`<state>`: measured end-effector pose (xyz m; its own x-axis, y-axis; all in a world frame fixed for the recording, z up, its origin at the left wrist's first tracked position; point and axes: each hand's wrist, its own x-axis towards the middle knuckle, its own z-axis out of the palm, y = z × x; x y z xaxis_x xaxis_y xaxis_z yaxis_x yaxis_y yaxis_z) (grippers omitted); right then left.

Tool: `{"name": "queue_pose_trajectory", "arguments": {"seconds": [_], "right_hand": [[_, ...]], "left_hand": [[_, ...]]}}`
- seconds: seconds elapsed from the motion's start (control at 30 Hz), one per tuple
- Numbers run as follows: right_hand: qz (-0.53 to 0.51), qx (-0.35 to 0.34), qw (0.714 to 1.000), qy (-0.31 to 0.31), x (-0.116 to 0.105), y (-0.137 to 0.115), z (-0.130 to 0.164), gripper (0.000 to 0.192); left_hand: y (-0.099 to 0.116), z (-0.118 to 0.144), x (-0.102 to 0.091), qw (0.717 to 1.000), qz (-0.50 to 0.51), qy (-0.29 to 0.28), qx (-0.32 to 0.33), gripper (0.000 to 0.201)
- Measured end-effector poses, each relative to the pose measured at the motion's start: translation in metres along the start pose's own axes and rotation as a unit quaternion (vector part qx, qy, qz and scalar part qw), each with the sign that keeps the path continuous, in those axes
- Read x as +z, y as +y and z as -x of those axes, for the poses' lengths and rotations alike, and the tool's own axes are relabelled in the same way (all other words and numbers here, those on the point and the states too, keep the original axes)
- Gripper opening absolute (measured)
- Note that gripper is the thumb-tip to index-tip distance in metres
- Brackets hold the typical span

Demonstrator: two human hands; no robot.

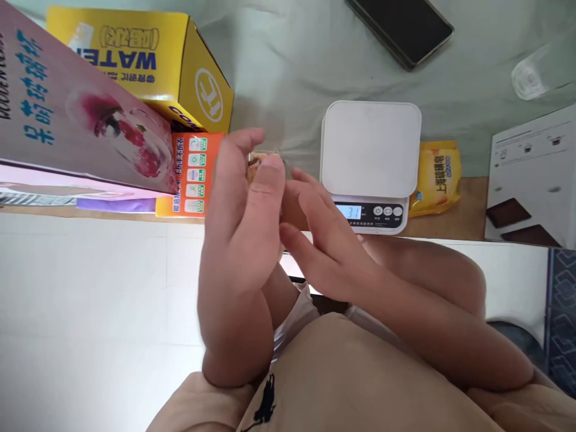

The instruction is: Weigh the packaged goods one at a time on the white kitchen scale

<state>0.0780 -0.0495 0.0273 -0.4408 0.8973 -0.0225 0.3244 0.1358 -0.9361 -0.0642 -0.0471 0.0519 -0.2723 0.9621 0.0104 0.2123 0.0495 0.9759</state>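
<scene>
Two hands work a small brown item just near of a kitchen scale.

Head view: the left hand (238,252) is raised with its fingers (265,180) curled around a small brown item (261,165), of which only a sliver shows above the thumb; what it is cannot be told. The right hand (324,240) reaches in from the right, fingers stretched and loosely open, tips touching the left hand and gripping nothing visible. Just right of them and farther off, the white scale (369,150) stands on the table (468,210) with its platform bare and its display lit, so nothing is being weighed yet. A yellow packet (438,174) lies right of the scale, and a yellow carton (148,54) and pink box (67,108) stand far left.
</scene>
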Motion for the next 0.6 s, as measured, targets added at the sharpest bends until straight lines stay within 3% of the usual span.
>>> {"name": "queue_pose_trajectory", "arguments": {"seconds": [0.13, 0.27, 0.37, 0.47, 0.6], "right_hand": [[-0.036, 0.035, 0.999, 0.001, 0.009, 0.000, -0.015, 0.042], [-0.017, 0.022, 0.999, 0.020, 0.010, -0.003, -0.018, 0.041], [-0.018, -0.002, 0.999, 0.040, -0.004, -0.007, -0.010, 0.042], [-0.016, 0.002, 0.998, 0.066, -0.027, -0.010, 0.005, 0.045], [-0.025, 0.035, 0.995, 0.093, -0.050, -0.004, 0.028, 0.044]], "left_hand": [[-0.006, 0.001, -0.001, 0.999, -0.017, -0.031, -0.024, 0.049], [0.004, 0.005, 0.002, 0.997, 0.061, -0.029, -0.043, 0.035], [0.015, 0.004, 0.005, 0.988, 0.135, -0.040, -0.057, 0.026], [0.011, -0.006, 0.004, 0.974, 0.182, -0.137, -0.010, 0.035], [-0.009, -0.019, 0.010, 0.933, 0.224, -0.280, 0.030, 0.048]]}}
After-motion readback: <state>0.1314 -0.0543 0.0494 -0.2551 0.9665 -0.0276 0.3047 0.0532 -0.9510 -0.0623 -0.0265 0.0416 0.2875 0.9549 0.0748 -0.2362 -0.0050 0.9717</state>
